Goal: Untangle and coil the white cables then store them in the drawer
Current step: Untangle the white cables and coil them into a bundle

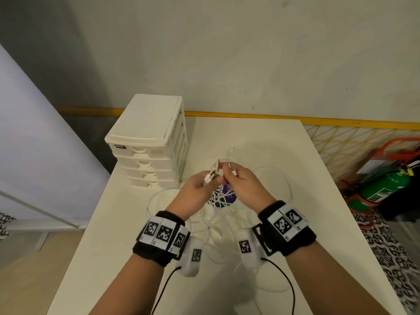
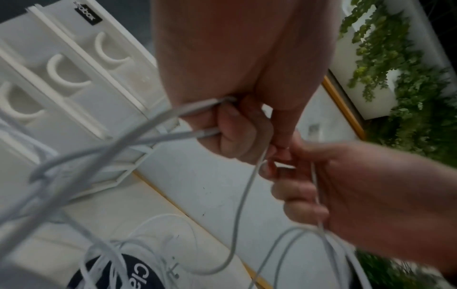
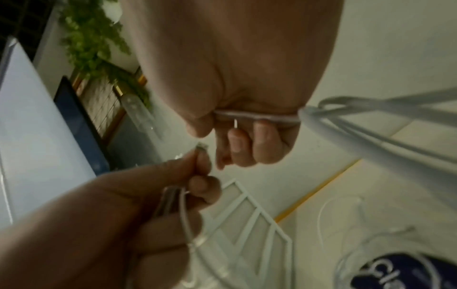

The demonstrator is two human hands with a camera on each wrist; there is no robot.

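Thin white cables (image 1: 211,223) lie tangled on the white table (image 1: 318,223) and rise into both hands. My left hand (image 1: 200,185) is raised above the table with its fingers curled round several cable ends, their plugs (image 1: 210,176) sticking out. My right hand (image 1: 241,180) is close beside it, almost touching, and pinches a cable end (image 1: 233,170). In the left wrist view, cables (image 2: 173,117) run from the left hand's curled fingers (image 2: 237,133). The right wrist view shows a cable (image 3: 259,115) pressed under the right hand's fingers (image 3: 247,144). A white drawer unit (image 1: 150,142) stands at the table's back left, all drawers closed.
A round dark sticker (image 1: 223,196) lies on the table under the cables. Beyond the table's right edge stand a green fire extinguisher (image 1: 384,185) and a yellow mesh fence (image 1: 341,142). A wall is right behind the table.
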